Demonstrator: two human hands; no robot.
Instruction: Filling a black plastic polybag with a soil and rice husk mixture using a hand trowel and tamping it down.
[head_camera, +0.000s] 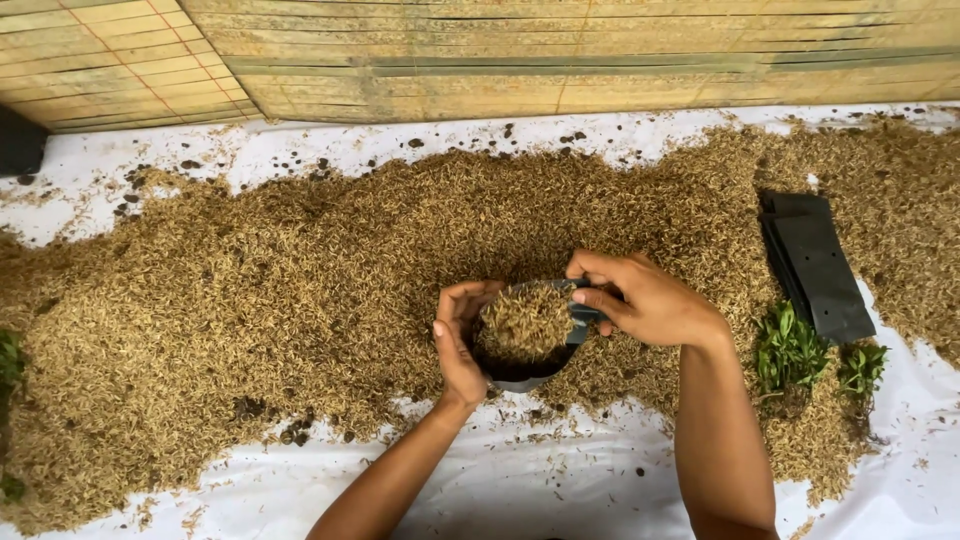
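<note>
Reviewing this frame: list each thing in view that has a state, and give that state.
black grow bag: open at the top, held upright, filled with husk nearly to the rim
left hand: cupped against the bag's side
right hand: pinching the bag's rim
husk heap: spread loose over the white sheet
stack of empty black bags: flat, folded, lying on the husk
green seedlings: standing upright in the husk

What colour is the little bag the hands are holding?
Black; the bag shows best in the head view, filled with tan husks.
</note>
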